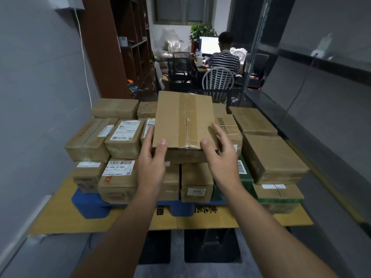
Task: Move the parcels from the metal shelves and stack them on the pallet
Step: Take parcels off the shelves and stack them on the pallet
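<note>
Currently: taped parcel [184, 121] at top centre of stack on pallet [88, 205], long side running away from viewer; whether set down or held just clear, cannot tell; left hand [153, 157] grips it, thumb on top at near corner, fingers wrapped on left side; right hand [220, 155] grips it likewise, thumb on top, fingers round right side; stacked parcels [124, 137] brown, layered over pallet, several white-labelled; green box [244, 177] in bottom layer, pallet's right part; cardboard sheet [60, 217] flat beneath pallet; seated person [224, 59] well beyond pallet, back to viewer.
</note>
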